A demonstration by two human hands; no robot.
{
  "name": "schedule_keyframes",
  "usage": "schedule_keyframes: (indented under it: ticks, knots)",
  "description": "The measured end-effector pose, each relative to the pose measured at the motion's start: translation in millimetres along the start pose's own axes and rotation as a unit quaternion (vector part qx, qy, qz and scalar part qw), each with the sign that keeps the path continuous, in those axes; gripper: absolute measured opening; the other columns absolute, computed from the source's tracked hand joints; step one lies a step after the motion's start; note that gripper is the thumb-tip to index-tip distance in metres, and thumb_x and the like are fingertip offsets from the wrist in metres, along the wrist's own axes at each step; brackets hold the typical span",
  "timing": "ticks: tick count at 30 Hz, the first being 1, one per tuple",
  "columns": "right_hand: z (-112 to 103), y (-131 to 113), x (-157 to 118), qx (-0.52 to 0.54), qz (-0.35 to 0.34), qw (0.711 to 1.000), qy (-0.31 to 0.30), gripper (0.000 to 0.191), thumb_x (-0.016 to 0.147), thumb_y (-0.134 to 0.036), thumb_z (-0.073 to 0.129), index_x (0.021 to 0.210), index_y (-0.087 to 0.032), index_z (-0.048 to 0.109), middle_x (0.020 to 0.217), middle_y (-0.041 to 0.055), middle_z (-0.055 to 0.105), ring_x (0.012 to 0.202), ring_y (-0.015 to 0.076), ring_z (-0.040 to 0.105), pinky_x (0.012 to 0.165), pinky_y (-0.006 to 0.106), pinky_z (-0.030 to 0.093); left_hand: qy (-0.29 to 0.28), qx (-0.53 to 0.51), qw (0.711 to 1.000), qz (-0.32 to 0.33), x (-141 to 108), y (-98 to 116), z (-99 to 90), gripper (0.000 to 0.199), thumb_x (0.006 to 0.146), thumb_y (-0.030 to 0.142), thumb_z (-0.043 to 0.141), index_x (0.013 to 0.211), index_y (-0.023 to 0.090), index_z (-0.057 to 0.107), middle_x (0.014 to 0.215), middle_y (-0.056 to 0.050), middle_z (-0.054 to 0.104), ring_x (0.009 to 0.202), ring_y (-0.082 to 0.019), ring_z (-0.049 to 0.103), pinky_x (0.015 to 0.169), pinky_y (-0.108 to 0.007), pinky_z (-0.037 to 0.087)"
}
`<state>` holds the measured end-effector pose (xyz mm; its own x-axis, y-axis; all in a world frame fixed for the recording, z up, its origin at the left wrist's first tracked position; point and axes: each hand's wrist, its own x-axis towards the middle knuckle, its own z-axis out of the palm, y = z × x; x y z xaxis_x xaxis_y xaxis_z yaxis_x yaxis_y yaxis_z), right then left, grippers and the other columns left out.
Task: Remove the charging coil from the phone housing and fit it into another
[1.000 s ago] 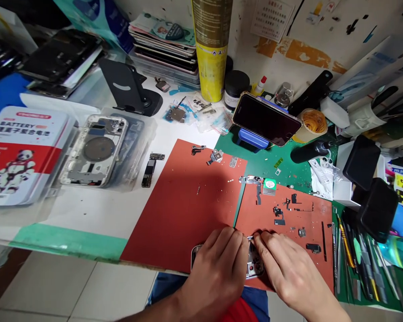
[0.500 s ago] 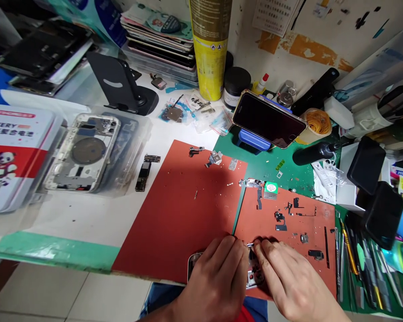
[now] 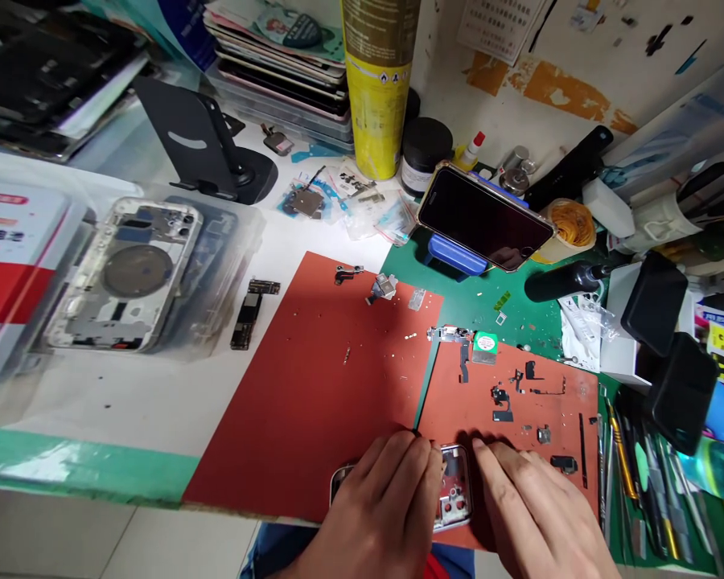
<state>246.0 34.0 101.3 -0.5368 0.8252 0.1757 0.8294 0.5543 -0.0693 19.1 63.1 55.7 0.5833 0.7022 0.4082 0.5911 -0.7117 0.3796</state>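
A white-edged phone housing [image 3: 457,492] lies near the front edge of the red mat, its camera openings showing at the right end. My left hand [image 3: 381,498] is closed over the middle of it and hides most of the inside. A dark corner of the same housing peeks out left of that hand. Just right of the housing, apart from it, is my right hand [image 3: 534,503], fingers bent and pressed together with their tips low over the mat. Whatever those fingers hold, if anything, is hidden.
Small phone parts [image 3: 502,402] and a metal bracket [image 3: 450,334] lie on the red mat [image 3: 265,434]. A phone on a blue stand [image 3: 486,217] is behind. Tweezers and tools [image 3: 652,474] line the right. Another phone housing [image 3: 126,273] and a logic board [image 3: 247,318] sit left.
My right hand has moved right, off the housing, uncovering its camera end. My left hand stays on the housing. The whole view has shifted slightly.
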Motion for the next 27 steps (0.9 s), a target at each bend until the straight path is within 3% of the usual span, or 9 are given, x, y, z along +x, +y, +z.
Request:
schedule_keyframes:
  ticks: [4, 6, 9, 11, 14, 18, 23, 27]
  knots:
    - [-2, -16, -29, 0.020, 0.120, 0.990, 0.068, 0.031, 0.108, -0.020, 0.051, 0.128, -0.019, 0.074, 0.104, 0.0055, 0.084, 0.089, 0.0212, 0.081, 0.076, 0.032, 0.065, -0.026, -0.015, 0.999, -0.027, -14, -1, -12.9, 0.033, 0.111, 0.014, 0.045, 0.132, 0.008, 0.069, 0.126, -0.014, 0.078, 0.117, -0.031, 0.072, 0.097, -0.042, 0.059]
    - [-3, -28, -37, 0.037, 0.171, 0.979, 0.108, 0.025, 0.106, -0.014, 0.056, 0.119, -0.020, 0.077, 0.098, 0.0026, 0.084, 0.086, 0.0179, 0.081, 0.077, 0.028, 0.064, -0.004, -0.033, 0.999, -0.040, -24, 2, -19.8, 0.029, 0.110, 0.016, 0.055, 0.135, 0.010, 0.069, 0.131, -0.014, 0.076, 0.123, -0.029, 0.070, 0.102, -0.041, 0.057]
    - [-5, -47, -42, 0.041, 0.238, 0.954, 0.176, 0.021, 0.104, -0.008, 0.060, 0.107, -0.019, 0.078, 0.091, 0.0007, 0.083, 0.080, 0.0141, 0.080, 0.078, 0.026, 0.061, 0.063, -0.120, 0.988, -0.076, -32, 13, -23.8, 0.036, 0.105, 0.012, 0.065, 0.140, 0.013, 0.066, 0.124, -0.011, 0.077, 0.120, -0.023, 0.071, 0.108, -0.035, 0.056]
    - [-8, -58, -44, 0.036, 0.258, 0.941, 0.214, 0.019, 0.104, -0.008, 0.062, 0.104, -0.019, 0.078, 0.088, 0.0003, 0.083, 0.077, 0.0130, 0.079, 0.077, 0.025, 0.059, 0.069, -0.208, 0.972, -0.087, -28, 27, -22.1, 0.032, 0.106, 0.014, 0.062, 0.138, 0.019, 0.068, 0.116, -0.007, 0.079, 0.111, -0.018, 0.075, 0.103, -0.027, 0.059]
    - [-12, -74, -54, 0.035, 0.262, 0.928, 0.262, 0.016, 0.104, -0.011, 0.064, 0.102, -0.019, 0.078, 0.084, 0.0005, 0.081, 0.074, 0.0132, 0.078, 0.074, 0.026, 0.059, 0.030, -0.321, 0.941, -0.108, -12, 53, -18.7, 0.022, 0.107, 0.021, 0.061, 0.127, 0.024, 0.071, 0.108, -0.001, 0.081, 0.093, -0.012, 0.079, 0.090, -0.018, 0.062]
    - [-16, -89, -79, 0.014, 0.284, 0.904, 0.319, 0.016, 0.097, -0.006, 0.071, 0.101, -0.020, 0.077, 0.081, 0.0006, 0.079, 0.069, 0.0145, 0.075, 0.072, 0.028, 0.060, -0.020, -0.415, 0.903, -0.109, 3, 80, -20.0, 0.019, 0.104, 0.012, 0.063, 0.112, 0.024, 0.075, 0.102, 0.002, 0.081, 0.088, -0.010, 0.079, 0.085, -0.013, 0.060]
    - [-21, -95, -113, 0.087, 0.282, 0.885, 0.360, 0.026, 0.092, -0.002, 0.075, 0.111, -0.021, 0.077, 0.085, 0.0022, 0.077, 0.072, 0.0152, 0.074, 0.072, 0.027, 0.062, -0.115, -0.476, 0.872, -0.028, 8, 94, -29.9, 0.026, 0.108, 0.010, 0.050, 0.111, 0.023, 0.072, 0.095, 0.001, 0.076, 0.081, -0.010, 0.073, 0.077, -0.016, 0.057]
    - [-31, -91, -126, 0.157, 0.278, 0.878, 0.357, 0.021, 0.095, -0.005, 0.071, 0.108, -0.021, 0.074, 0.085, 0.0024, 0.075, 0.071, 0.0137, 0.073, 0.064, 0.023, 0.061, -0.186, -0.438, 0.878, 0.039, 16, 103, -33.7, 0.023, 0.110, 0.013, 0.048, 0.114, 0.023, 0.068, 0.101, -0.001, 0.074, 0.088, -0.013, 0.070, 0.079, -0.021, 0.055]
